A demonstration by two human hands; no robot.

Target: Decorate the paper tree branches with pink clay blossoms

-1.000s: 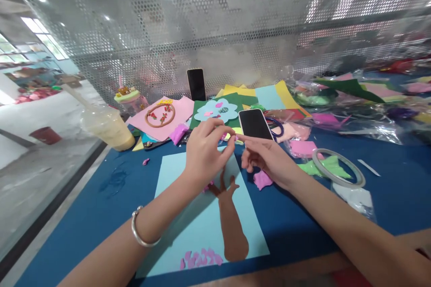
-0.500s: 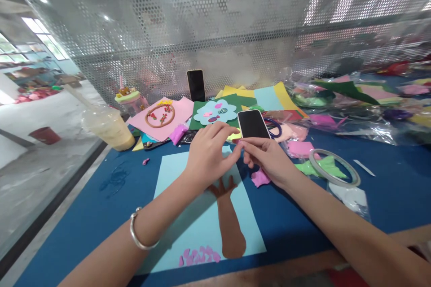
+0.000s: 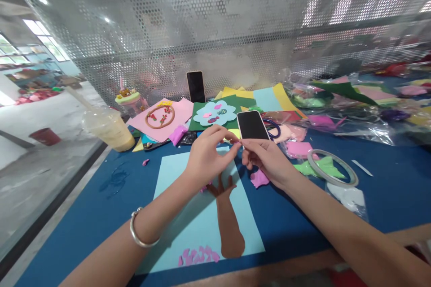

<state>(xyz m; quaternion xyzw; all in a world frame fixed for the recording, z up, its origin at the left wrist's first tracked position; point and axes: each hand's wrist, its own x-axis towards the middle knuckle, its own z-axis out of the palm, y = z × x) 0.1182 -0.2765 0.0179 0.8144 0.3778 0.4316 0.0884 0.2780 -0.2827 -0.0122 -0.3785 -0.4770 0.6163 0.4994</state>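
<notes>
My left hand [image 3: 209,152] and my right hand [image 3: 269,160] meet above the top of a light blue sheet [image 3: 188,224]. Their thumbs and forefingers pinch a tiny bit of pink clay [image 3: 236,142], mostly covered by the fingertips. On the sheet lies a brown clay tree trunk [image 3: 229,222] with short branches. Several small pinkish-purple clay pieces [image 3: 198,255] cover the sheet's bottom edge, and a few more show beside the branches, partly behind my left hand. A larger lump of pink clay [image 3: 259,178] rests on the table just below my right hand.
Behind my hands are a white-framed phone [image 3: 253,125], a cloud-shaped card [image 3: 215,113] and a pink sheet with a brown ring [image 3: 160,117]. A drink cup [image 3: 109,130] stands at left. To the right lie a tape roll [image 3: 333,168], green clay [image 3: 325,167] and bagged materials.
My left fingers have shifted slightly, closing in on the bit of clay at my right fingertips. The sheet and the other things stay where they were.
</notes>
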